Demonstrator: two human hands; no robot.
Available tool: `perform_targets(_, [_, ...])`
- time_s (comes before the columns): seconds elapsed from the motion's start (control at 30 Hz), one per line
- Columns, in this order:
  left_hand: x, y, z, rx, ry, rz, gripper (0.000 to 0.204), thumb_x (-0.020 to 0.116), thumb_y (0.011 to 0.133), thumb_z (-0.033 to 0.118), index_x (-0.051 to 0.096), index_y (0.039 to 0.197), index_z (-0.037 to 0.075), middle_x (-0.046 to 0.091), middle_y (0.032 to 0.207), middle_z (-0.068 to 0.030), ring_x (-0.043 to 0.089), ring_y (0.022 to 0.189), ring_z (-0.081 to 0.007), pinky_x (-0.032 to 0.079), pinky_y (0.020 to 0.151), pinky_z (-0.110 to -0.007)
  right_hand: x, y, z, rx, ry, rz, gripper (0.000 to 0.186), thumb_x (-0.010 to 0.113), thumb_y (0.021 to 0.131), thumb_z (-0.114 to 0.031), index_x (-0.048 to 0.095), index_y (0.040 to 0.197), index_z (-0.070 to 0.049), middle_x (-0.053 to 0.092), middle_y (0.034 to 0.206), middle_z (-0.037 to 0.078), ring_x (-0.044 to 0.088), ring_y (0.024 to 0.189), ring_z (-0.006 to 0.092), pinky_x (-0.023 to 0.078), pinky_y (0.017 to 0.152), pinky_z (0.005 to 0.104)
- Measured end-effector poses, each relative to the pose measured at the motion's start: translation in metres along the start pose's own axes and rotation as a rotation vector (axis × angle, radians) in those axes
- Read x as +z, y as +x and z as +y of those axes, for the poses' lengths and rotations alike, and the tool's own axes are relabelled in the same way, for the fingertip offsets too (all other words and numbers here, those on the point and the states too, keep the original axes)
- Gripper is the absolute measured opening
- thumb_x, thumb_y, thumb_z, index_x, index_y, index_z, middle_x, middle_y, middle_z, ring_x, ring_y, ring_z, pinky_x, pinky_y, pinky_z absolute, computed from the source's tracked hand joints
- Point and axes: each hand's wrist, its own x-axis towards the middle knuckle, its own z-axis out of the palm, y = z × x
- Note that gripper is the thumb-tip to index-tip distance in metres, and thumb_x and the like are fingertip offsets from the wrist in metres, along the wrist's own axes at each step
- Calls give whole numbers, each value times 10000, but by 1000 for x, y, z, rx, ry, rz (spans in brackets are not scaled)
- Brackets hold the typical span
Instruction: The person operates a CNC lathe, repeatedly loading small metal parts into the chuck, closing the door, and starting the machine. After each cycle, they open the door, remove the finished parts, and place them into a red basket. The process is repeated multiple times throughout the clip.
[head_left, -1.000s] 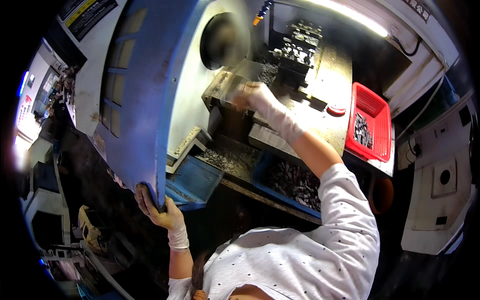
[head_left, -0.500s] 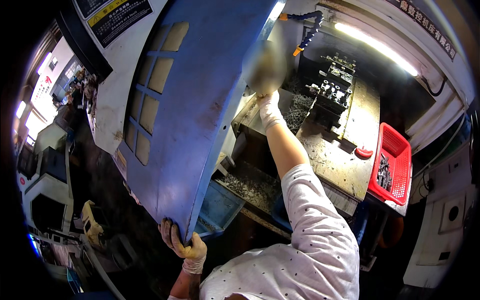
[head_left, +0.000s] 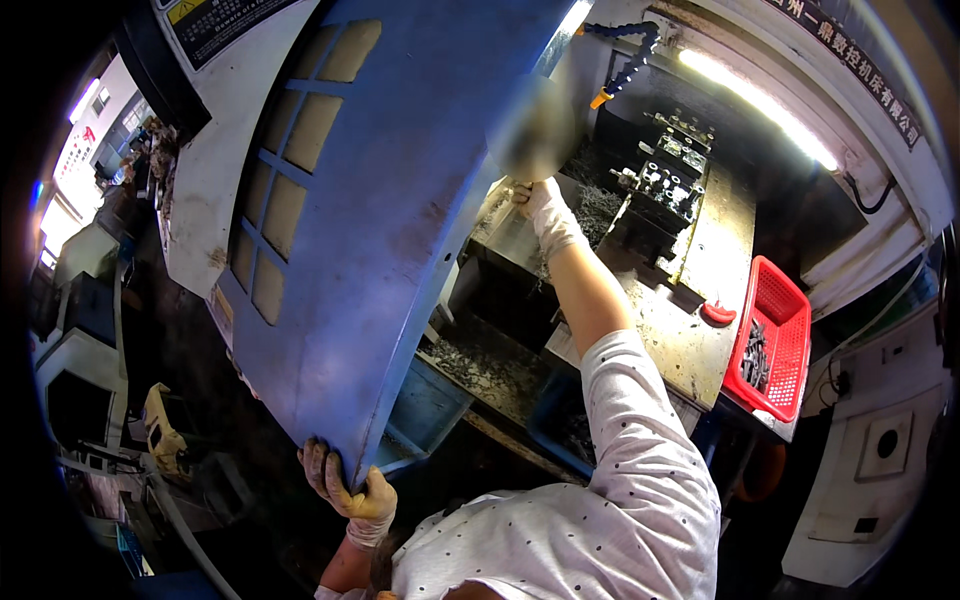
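One lower corner of a blue door (head_left: 375, 225) is gripped, nearest the camera, by the gloved left hand (head_left: 350, 492), its grime-darkened fingers curled over the outer face and its thumb set at the edge. From that corner the long edge is carried up and away on a slant; between it and a metal bed (head_left: 690, 352) an opening is left, through which the right forearm (head_left: 592, 285) is passed. The door, at the left of that opening, is finished in smooth paint, smudged brown near its edge and fitted with tan panes (head_left: 314, 132) divided by blue bars. A shallow blue tray (head_left: 428, 405) is partly covered by it. Farther in, the gloved right hand (head_left: 540, 200) is held just beside a blurred round part (head_left: 537, 135); its fingers are bent, but whether anything is gripped cannot be told. Beyond, stringy metal shavings (head_left: 598, 205) are heaped next to dark tool blocks (head_left: 665, 190). To the right, slim metal pieces (head_left: 755, 358) are held in a perforated red plastic basket (head_left: 792, 362). At the back, a segmented blue hose (head_left: 635, 70) is tipped in orange.
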Motion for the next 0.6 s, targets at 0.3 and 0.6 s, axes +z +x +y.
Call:
perform_targets(0.3, [0,-2,1,-25,7,15,359,426,582,-8,391,938,2,401,998,-150,374,969,-316,227,856,-481,-12,-14,-15,-899,-1267,295,608,604,552,-126,340,1088,-16,370,1041,151,411,932,252,348,784,276])
perform_targets(0.6, [-3,4,3,16,-32,-64,363,507,601,49,384,942,31,404,951,-140,384,940,-303,236,844,-460,-20,5,-16,-811,-862,247,633,686,517,-104,382,1061,7,466,990,115,455,885,177,348,774,244])
